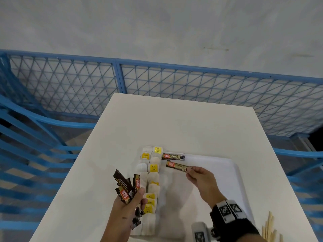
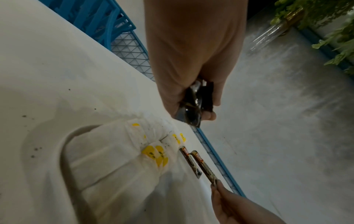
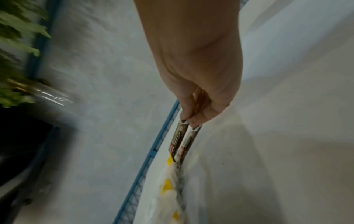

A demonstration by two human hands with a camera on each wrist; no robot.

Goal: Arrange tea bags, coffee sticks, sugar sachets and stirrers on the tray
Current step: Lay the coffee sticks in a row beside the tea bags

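Note:
A white tray (image 1: 225,182) lies on the white table (image 1: 174,123). Tea bags (image 1: 152,172) with yellow tags fill two columns along its left side. One brown coffee stick (image 1: 173,156) lies across the tray's far end. My right hand (image 1: 189,170) pinches a second coffee stick (image 1: 177,165) by its right end, just nearer than the first and almost parallel to it. In the left wrist view both sticks (image 2: 205,166) lie side by side beside the tea bags (image 2: 122,151). My left hand (image 1: 138,194) grips a fanned bundle of coffee sticks (image 1: 126,187) above the tray's left edge.
Wooden stirrers (image 1: 270,227) lie on the table at the near right, outside the tray. A blue mesh fence (image 1: 174,84) runs behind the table, and blue railings (image 1: 35,137) stand to its left. No sugar sachets show in any view.

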